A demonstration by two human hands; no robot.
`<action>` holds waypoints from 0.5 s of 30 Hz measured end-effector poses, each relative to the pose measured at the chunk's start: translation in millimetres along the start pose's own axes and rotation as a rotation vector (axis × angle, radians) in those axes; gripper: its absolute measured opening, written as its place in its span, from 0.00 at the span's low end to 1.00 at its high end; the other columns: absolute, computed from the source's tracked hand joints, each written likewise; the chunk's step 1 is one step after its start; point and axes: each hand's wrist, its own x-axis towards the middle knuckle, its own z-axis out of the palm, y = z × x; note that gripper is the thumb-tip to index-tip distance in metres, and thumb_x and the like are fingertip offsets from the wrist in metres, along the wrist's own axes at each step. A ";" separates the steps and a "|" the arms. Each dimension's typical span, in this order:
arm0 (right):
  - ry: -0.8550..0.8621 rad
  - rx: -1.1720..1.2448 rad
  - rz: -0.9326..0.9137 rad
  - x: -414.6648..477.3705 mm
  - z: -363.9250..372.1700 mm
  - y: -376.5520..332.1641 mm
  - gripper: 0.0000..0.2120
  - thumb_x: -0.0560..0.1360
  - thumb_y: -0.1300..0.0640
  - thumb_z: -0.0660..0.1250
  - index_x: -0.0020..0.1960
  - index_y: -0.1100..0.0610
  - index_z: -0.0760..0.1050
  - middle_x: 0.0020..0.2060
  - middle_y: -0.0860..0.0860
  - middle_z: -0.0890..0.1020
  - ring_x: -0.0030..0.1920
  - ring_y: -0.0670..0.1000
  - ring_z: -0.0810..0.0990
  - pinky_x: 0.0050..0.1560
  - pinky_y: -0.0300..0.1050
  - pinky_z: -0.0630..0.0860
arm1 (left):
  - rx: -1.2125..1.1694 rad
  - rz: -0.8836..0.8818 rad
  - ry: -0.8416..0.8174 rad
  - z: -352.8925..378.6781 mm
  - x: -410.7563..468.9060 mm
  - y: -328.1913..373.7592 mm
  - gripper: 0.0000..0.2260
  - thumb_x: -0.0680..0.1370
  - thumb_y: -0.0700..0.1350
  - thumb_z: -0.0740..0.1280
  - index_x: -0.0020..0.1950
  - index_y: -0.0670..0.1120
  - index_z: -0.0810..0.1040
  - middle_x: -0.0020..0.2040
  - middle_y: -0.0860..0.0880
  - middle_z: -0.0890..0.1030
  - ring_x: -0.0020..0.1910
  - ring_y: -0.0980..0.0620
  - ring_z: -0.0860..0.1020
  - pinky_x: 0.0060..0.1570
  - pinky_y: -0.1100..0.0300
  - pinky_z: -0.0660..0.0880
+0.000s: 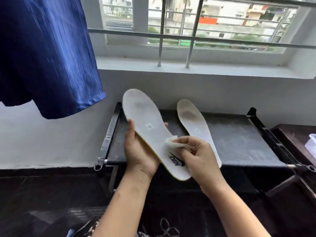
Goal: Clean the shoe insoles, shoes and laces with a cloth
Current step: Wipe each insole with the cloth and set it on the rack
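Observation:
My left hand holds a white insole from underneath, toe end pointing up and away, a black logo near its heel. My right hand pinches a small folded white cloth and presses it on the insole's middle, just above the logo. A second white insole, greyed at the toe, lies flat on the black rack top to the right. No shoes are in view. A white lace-like loop shows at the bottom edge.
The black metal-framed rack stands against a white wall under a barred window. A blue garment hangs at the upper left. A dark cabinet with a pale plastic thing on it is at the right. The floor is dark.

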 end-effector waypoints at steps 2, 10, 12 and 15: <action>0.028 0.068 -0.012 -4.1 10.0 -2.0 0.14 0.74 0.65 0.65 0.45 0.48 0.82 0.46 0.45 0.84 0.49 0.42 0.82 0.52 0.45 0.80 | 0.071 -0.135 0.013 3.9 -7.7 -12.4 0.26 0.72 0.65 0.57 0.52 0.47 0.82 0.45 0.44 0.83 0.45 0.44 0.81 0.44 0.50 0.79; -0.201 -0.272 -0.347 -21.8 9.2 -5.0 0.18 0.67 0.69 0.68 0.45 0.48 0.83 0.42 0.37 0.80 0.50 0.39 0.77 0.50 0.29 0.70 | -0.007 -0.084 0.067 -9.4 -6.0 1.4 0.33 0.74 0.69 0.56 0.68 0.46 0.72 0.58 0.49 0.79 0.48 0.51 0.78 0.52 0.48 0.74; -0.313 -0.268 -0.320 -23.7 2.8 -11.0 0.17 0.67 0.70 0.69 0.44 0.49 0.84 0.37 0.39 0.80 0.45 0.38 0.78 0.44 0.27 0.70 | -0.014 -0.078 0.070 -9.2 -5.3 2.8 0.32 0.75 0.68 0.54 0.69 0.47 0.71 0.59 0.49 0.78 0.48 0.52 0.77 0.49 0.50 0.76; -0.450 -0.438 -0.238 -16.1 -15.4 -11.6 0.15 0.69 0.67 0.70 0.44 0.47 0.84 0.36 0.39 0.81 0.42 0.37 0.79 0.42 0.29 0.71 | -0.021 -0.071 0.090 -10.7 0.5 2.8 0.33 0.76 0.68 0.53 0.71 0.47 0.70 0.59 0.49 0.78 0.46 0.52 0.77 0.42 0.53 0.78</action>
